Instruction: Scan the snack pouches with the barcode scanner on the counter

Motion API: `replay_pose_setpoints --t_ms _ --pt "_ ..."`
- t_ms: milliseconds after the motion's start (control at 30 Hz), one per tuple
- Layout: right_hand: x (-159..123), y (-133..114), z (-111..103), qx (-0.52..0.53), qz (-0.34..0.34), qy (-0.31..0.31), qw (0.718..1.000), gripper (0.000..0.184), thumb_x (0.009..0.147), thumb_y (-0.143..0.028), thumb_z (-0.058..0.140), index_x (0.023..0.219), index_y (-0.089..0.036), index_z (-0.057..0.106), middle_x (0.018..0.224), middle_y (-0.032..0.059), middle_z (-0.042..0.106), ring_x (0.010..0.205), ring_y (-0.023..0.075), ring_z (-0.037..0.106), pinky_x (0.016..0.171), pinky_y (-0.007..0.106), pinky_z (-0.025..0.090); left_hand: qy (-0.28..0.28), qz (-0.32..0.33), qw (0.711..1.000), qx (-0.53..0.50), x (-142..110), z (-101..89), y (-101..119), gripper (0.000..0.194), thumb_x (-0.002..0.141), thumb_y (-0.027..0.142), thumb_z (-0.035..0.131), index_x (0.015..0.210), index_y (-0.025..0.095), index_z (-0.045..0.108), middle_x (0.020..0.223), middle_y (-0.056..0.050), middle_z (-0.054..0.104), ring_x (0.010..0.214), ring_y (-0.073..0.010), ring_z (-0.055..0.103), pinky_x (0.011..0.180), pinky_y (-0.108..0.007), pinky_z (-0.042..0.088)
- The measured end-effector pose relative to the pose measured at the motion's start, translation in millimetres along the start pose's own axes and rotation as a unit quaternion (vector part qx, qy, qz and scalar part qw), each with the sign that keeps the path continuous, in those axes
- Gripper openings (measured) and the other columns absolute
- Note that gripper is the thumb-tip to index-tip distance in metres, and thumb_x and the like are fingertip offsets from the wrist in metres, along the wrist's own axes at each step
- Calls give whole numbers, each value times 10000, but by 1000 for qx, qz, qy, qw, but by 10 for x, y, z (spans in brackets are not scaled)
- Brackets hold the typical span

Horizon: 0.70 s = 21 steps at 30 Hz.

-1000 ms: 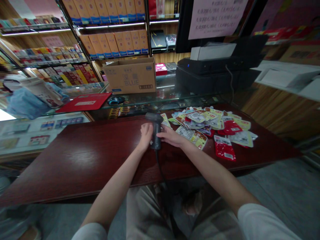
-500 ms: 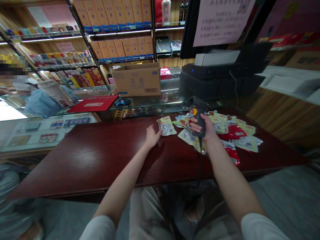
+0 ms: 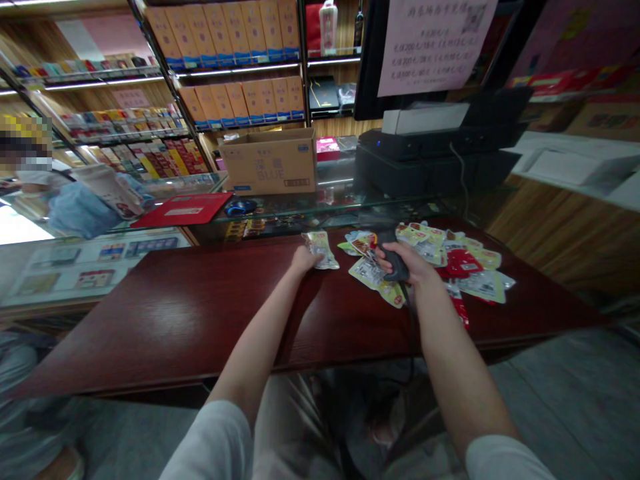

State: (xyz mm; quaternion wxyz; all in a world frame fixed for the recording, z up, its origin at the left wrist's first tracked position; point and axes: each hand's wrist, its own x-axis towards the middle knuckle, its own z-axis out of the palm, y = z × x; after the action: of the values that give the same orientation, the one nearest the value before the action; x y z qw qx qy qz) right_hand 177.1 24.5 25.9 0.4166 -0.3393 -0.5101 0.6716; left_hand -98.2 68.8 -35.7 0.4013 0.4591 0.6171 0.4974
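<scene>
My left hand (image 3: 303, 259) grips the left edge of a shiny snack packet (image 3: 327, 249), its thumb on the packet's face and the other fingers mostly hidden. Wrapped round the handle of a black barcode scanner (image 3: 397, 267) is my right hand (image 3: 413, 260), with the scanner's head pointing forward and down. A cable drops from the handle over the table's front edge. Under and beside the scanner lie several yellow-green packets (image 3: 366, 272). Farther right, red packets (image 3: 457, 263) and more pale packets (image 3: 484, 285) overlap in a loose heap.
The dark red wooden table (image 3: 200, 300) stretches to both sides. Behind it, a glass counter holds a cardboard box (image 3: 270, 163), a red folder (image 3: 183, 209), a mouse (image 3: 241, 208) and a black printer-like machine (image 3: 430, 157). Another person (image 3: 37, 173) is at the far left.
My left hand has closed on the packet's left edge, and the packet has tilted a little. The scanner has been lowered, its head now tipped forward. The view has shifted slightly.
</scene>
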Motion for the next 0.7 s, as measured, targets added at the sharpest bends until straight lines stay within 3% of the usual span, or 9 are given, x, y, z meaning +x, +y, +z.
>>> replay_pose_setpoints --t_ms 133,267,467,700 --pt "41 84 108 -18 48 -34 998 348 678 -382 774 803 -203 502 617 -34 539 439 73 426 392 206 325 46 7 991 -125 0 -330 -116 392 644 183 783 977 187 577 1010 -94 731 1015 -260 709 930 -442 544" --pt "87 165 211 -46 89 -35 994 358 685 -339 779 930 -190 564 586 -40 553 415 80 444 374 202 326 48 -3 957 -285 -26 -510 -147 460 640 182 789 1047 181 575 1038 -92 736 1006 -253 713 958 -457 545" --pt "76 146 243 -40 97 -46 993 459 666 -345 809 1027 -172 585 585 -64 536 411 65 438 369 191 320 46 -2 951 -305 20 -454 -104 407 652 114 741 1034 168 612 1026 -87 755 985 -247 725 961 -433 556" --pt "95 192 212 -83 95 -65 990 391 673 -377 808 870 -187 530 541 -70 513 408 70 436 392 205 356 19 9 960 -280 10 -411 -148 438 647 174 780 1058 167 630 1005 -91 756 920 -253 737 891 -434 579"
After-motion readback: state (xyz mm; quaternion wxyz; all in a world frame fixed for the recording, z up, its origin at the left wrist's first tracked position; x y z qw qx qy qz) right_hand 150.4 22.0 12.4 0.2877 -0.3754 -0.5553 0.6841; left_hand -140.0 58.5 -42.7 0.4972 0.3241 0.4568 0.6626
